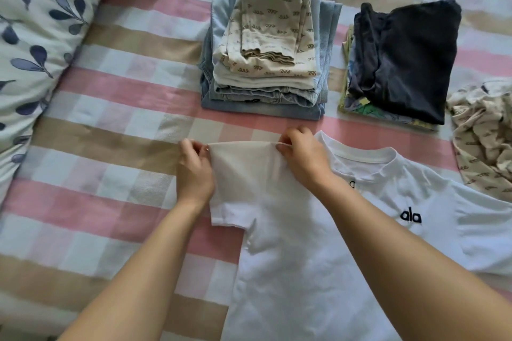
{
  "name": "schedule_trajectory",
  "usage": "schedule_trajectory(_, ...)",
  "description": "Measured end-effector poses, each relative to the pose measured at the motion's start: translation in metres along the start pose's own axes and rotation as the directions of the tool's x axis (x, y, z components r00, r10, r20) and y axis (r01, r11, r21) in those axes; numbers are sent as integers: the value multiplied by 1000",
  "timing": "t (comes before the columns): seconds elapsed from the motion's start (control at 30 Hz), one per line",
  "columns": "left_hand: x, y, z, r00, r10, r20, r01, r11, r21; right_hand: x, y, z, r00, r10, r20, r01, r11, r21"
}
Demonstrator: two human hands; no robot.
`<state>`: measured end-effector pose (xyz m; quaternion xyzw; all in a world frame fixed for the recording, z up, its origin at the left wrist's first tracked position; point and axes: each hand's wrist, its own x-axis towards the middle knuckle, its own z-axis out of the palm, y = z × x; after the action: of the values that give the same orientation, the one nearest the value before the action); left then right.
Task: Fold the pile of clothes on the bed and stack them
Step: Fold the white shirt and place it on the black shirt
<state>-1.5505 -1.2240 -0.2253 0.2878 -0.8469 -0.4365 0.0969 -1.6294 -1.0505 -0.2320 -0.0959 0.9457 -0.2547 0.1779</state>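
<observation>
1. Bed sheet (110,108): broad checks of pink, beige and white.
2. T-shirt (304,257): plain white, with dark lettering (411,216) on the chest.
3. Cream garment (271,22): small brown print; pale blue denim (263,108) beneath.
4. Navy garment (410,58): plain, over a yellow-green-blue printed piece (368,111).
5. Pillow (36,36): white with blue leaves.

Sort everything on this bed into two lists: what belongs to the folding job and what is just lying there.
Job: white T-shirt, its sleeve pinched by left hand and right hand; tall folded stack; dark-topped folded stack; crumpled patterned garment at the picture's right edge, not yet folded.
Just there: leaf-print pillow; checked bedsheet.
</observation>
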Motion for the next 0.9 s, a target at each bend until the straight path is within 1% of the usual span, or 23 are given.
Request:
schedule_trajectory(0.03,7,-1,0,1000,-12,0,12,1000,5,0,-1,2,1000,10,-12,-10,1000,28)
schedule_trajectory(0.1,20,-4,3,997,-49,54,46,997,61,0,-5,8,998,40,-46,-36,995,91)
schedule_trajectory(0.17,28,-10,6,990,-91,105,78,989,122,-2,-10,13,993,79,-91,-59,978,199)
schedule_trajectory(0.2,29,-13,7,987,-110,114,96,988,124,-4,-12,15,989,94,-114,-64,968,243)
schedule_trajectory(0.3,25,-18,7,979,-177,102,174,984,37,-14,-13,22,982,92,-165,-44,962,271)
schedule_trajectory(0.37,14,-19,3,968,-223,114,228,973,-25,-22,-14,26,992,41,-122,-11,971,237)
schedule_trajectory(0.4,7,-20,2,962,-235,142,245,968,-59,-26,-14,28,996,1,-85,16,982,188)
schedule_trajectory(0.47,-7,-19,-1,950,-231,212,264,954,-142,-33,-15,30,997,-79,-24,80,994,80)
schedule_trajectory(0.5,-14,-18,-4,949,-218,227,261,949,-179,-37,-16,32,995,-100,-9,100,992,73)
schedule_trajectory(0.53,-20,-17,-5,955,-200,220,245,948,-204,-43,-17,31,994,-105,-10,106,988,109)
schedule_trajectory(0.6,-30,-8,-8,975,-153,163,186,959,-214,-55,-20,28,996,-81,-44,90,957,275)
schedule_trajectory(0.63,-36,-1,-9,985,-115,130,139,970,-199,-63,-21,27,997,-52,-63,72,925,372)
schedule_trajectory(0.7,-47,17,-7,997,12,74,-1,988,-153,-77,-21,23,996,44,-74,3,838,545)
schedule_trajectory(0.77,-60,37,2,982,177,63,-169,980,-107,-89,-17,16,985,167,-49,-84,700,709)
schedule_trajectory(0.83,-75,54,17,935,335,112,-331,942,-58,-97,-9,8,964,266,2,-142,509,849)
schedule_trajectory(0.87,-82,60,28,909,385,162,-385,922,-29,-101,-3,4,950,311,19,-158,428,890)
schedule_trajectory(0.9,-88,63,38,885,403,232,-416,909,7,-105,4,0,935,354,29,-166,364,916)
